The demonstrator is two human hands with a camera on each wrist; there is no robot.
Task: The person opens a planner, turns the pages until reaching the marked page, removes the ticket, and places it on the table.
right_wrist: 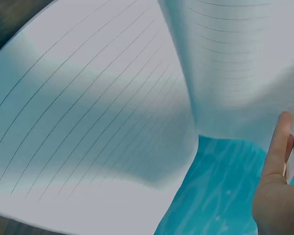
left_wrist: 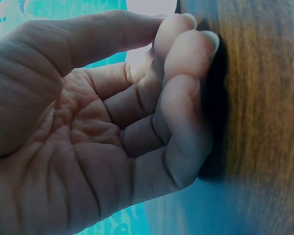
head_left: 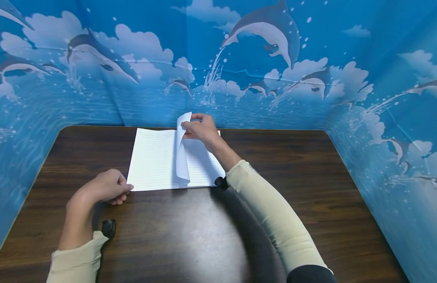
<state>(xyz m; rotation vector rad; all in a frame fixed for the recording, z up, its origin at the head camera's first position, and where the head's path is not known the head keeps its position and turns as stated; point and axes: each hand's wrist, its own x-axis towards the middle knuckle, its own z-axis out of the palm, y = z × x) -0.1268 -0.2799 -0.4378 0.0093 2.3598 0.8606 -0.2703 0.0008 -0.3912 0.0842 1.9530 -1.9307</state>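
The open notebook [head_left: 154, 157] lies on the bench [head_left: 310, 196]. The right hand [head_left: 202, 129] pinches a raised leaf [head_left: 182, 157] near its top; the left hand [head_left: 106, 186] grips the notebook's near-left corner. Advised: steady that corner, guide the leaf evenly, avoid creasing.

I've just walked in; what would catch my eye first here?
Probably the bright blue dolphin backdrop, rising behind and beside the dark wooden table. Next, the open lined notebook near the table's far edge, with one page held up by the right hand. The left hand is at the notebook's near left corner.
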